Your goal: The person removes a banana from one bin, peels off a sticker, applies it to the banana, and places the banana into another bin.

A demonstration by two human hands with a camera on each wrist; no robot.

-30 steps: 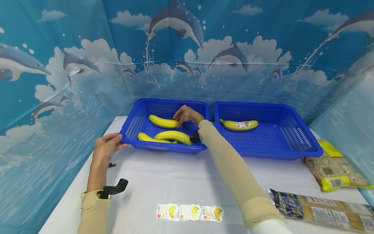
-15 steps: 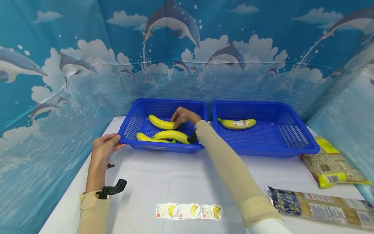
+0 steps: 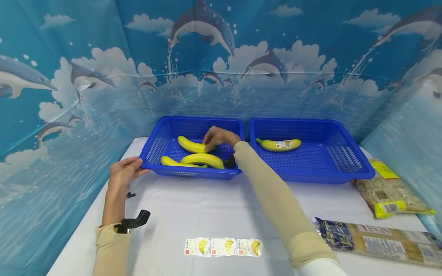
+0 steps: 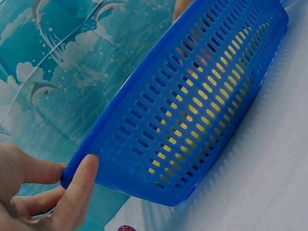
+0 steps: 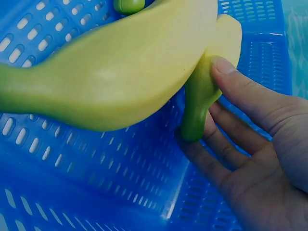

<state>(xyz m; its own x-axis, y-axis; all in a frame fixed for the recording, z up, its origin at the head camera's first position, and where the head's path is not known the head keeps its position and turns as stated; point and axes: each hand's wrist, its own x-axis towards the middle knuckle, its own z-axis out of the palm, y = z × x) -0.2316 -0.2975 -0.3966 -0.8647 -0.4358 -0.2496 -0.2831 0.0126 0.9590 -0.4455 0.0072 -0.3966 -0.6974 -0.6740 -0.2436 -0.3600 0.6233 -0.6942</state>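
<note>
In the head view my left hand (image 3: 122, 174) pinches the front left corner of the left blue basket (image 3: 193, 174); the left wrist view has thumb and fingers on either side of its rim. My right hand (image 3: 220, 136) reaches inside that basket and grips the stem end of the rear yellow banana (image 3: 189, 145). From the right wrist, the thumb lies on this banana's green neck (image 5: 195, 108), fingers behind. Two more bananas lie along the basket's front: one curved banana (image 3: 203, 159) and, left of it, a partly covered banana (image 3: 169, 161).
Beside it stands a second blue basket (image 3: 310, 177) holding a banana with a label (image 3: 276, 145). Several banana stickers (image 3: 223, 247) lie in a row at the table's front. To the right are a bag of grain (image 3: 390, 191) and a long noodle pack (image 3: 380, 241).
My right fingers have closed round the rear banana's stem end, and that banana has shifted slightly right. My left hand stays on the basket corner.
</note>
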